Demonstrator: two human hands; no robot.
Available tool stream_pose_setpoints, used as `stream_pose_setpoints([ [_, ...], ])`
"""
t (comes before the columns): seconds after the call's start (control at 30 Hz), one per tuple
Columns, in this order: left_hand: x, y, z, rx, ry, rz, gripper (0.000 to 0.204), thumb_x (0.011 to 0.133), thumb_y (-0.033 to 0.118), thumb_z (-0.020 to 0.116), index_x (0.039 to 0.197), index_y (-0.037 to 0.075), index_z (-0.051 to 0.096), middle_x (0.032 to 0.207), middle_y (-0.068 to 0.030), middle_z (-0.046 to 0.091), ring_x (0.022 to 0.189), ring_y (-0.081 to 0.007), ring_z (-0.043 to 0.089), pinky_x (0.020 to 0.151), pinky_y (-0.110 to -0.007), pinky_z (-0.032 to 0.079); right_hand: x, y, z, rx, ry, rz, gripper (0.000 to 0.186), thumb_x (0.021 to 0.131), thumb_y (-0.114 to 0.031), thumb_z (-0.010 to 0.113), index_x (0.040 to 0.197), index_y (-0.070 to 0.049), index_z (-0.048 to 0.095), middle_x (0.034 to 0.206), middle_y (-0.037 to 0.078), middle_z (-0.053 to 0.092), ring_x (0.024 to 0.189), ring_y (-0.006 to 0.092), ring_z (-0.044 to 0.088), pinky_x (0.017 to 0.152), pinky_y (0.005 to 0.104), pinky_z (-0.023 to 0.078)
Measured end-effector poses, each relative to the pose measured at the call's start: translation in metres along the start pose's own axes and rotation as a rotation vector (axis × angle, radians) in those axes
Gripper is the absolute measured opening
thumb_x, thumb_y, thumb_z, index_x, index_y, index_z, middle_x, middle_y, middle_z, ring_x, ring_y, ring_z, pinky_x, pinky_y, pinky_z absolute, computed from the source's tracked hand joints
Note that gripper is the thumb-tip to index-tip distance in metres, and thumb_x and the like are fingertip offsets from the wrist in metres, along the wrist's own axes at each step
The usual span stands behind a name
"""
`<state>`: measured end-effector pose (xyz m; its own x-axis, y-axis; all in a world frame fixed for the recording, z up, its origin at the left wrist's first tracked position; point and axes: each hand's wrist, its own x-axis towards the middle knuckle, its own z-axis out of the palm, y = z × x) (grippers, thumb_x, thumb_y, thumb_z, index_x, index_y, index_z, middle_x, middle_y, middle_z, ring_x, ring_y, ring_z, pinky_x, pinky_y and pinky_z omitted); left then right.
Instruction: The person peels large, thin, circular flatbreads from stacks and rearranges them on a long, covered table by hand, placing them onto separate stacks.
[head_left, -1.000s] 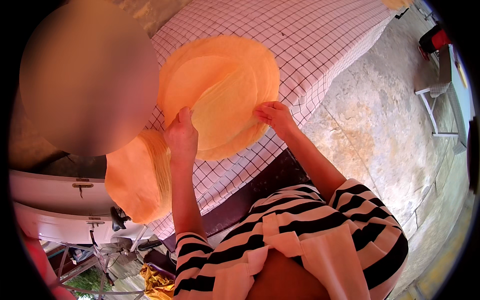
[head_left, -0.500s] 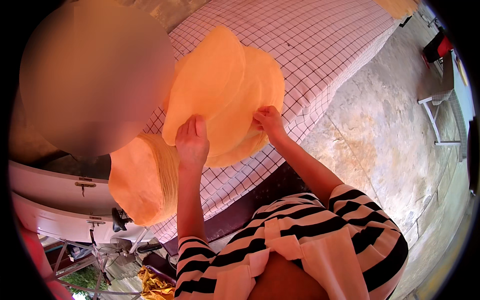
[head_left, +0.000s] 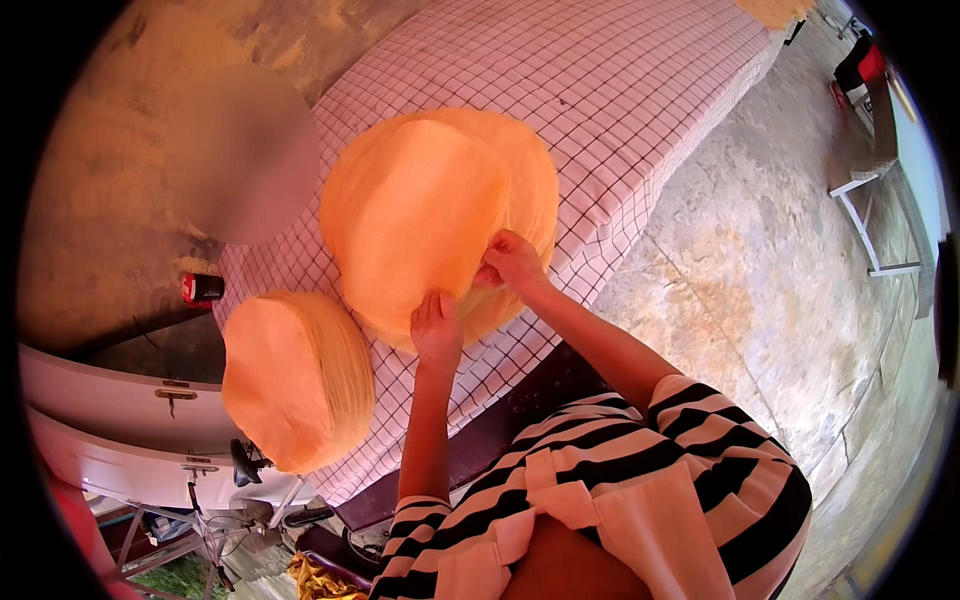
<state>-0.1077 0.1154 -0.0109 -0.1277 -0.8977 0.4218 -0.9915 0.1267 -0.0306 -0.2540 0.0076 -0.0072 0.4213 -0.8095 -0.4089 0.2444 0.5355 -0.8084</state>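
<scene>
A pile of thin, round yellow-orange sheets (head_left: 535, 180) lies on the checked cloth in front of me. The uppermost sheet (head_left: 415, 205) is spread over it, shifted to the left so that the sheets beneath show along the right side. My left hand (head_left: 437, 328) has its fingers together on the near edge of this top sheet, its thumb partly hidden. Closed in a pinch, my right hand (head_left: 513, 262) is at the sheet's right edge. Just left of the pile stands a taller stack of similar sheets (head_left: 285, 380), its layered side facing right.
The long table wears a white cloth with dark checks (head_left: 600, 110). A red-and-black can (head_left: 202, 289) is beyond its left edge, near a blurred round patch (head_left: 240, 155). White panels with latches (head_left: 110, 400) and a bicycle saddle (head_left: 245, 462) are lower left. Another table (head_left: 905, 170) stands far right.
The top sheet, slanted up and leftward before, now lies flatter over the pile. My left hand has moved right and nearer me; my right hand has shifted slightly left. The can has come into view.
</scene>
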Motion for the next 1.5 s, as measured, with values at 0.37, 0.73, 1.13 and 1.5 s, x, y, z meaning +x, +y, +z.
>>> stream_pose_setpoints([
  [0.37, 0.045, -0.034, -0.017, 0.045, -0.120, -0.031, 0.021, 0.073, 0.000, 0.054, 0.094, 0.001, 0.049, 0.078, -0.0152, 0.061, 0.067, -0.0290, 0.060, 0.055, -0.038, 0.046, -0.006, -0.011, 0.004, 0.030, -0.077, -0.022, 0.018, 0.089, -0.020, 0.050, 0.091, -0.002, 0.049, 0.087, 0.010, 0.061, 0.074, 0.0173, 0.063, 0.064, 0.0276, 0.051],
  [0.73, 0.107, -0.062, -0.118, 0.231, 0.315, 0.147, 0.020, 0.070, -0.002, 0.055, 0.089, 0.004, 0.055, 0.081, -0.0091, 0.061, 0.069, -0.0235, 0.058, 0.059, -0.032, 0.046, -0.032, -0.004, -0.039, 0.106, 0.011, 0.052, 0.021, 0.089, -0.019, 0.051, 0.098, 0.001, 0.050, 0.098, 0.011, 0.059, 0.091, 0.0190, 0.058, 0.079, 0.0290, 0.047],
  [1.13, 0.003, -0.005, 0.005, -0.101, 0.130, -0.029, 0.026, 0.066, -0.004, 0.054, 0.092, 0.000, 0.053, 0.081, -0.0122, 0.060, 0.076, -0.0272, 0.059, 0.062, -0.035, 0.047, -0.036, 0.025, 0.000, 0.198, 0.212, 0.006, 0.021, 0.081, -0.009, 0.057, 0.097, 0.001, 0.049, 0.083, 0.006, 0.057, 0.071, 0.0117, 0.054, 0.061, 0.0221, 0.044],
  [1.5, 0.009, 0.003, 0.017, -0.091, 0.137, -0.037, 0.033, 0.069, 0.004, 0.063, 0.100, 0.001, 0.051, 0.087, -0.0123, 0.060, 0.080, -0.0274, 0.059, 0.067, -0.036, 0.046, -0.019, 0.023, 0.017, -0.054, 0.044, 0.064, 0.011, 0.083, -0.011, 0.055, 0.082, -0.002, 0.049, 0.075, 0.009, 0.060, 0.064, 0.0169, 0.063, 0.052, 0.0243, 0.049],
])
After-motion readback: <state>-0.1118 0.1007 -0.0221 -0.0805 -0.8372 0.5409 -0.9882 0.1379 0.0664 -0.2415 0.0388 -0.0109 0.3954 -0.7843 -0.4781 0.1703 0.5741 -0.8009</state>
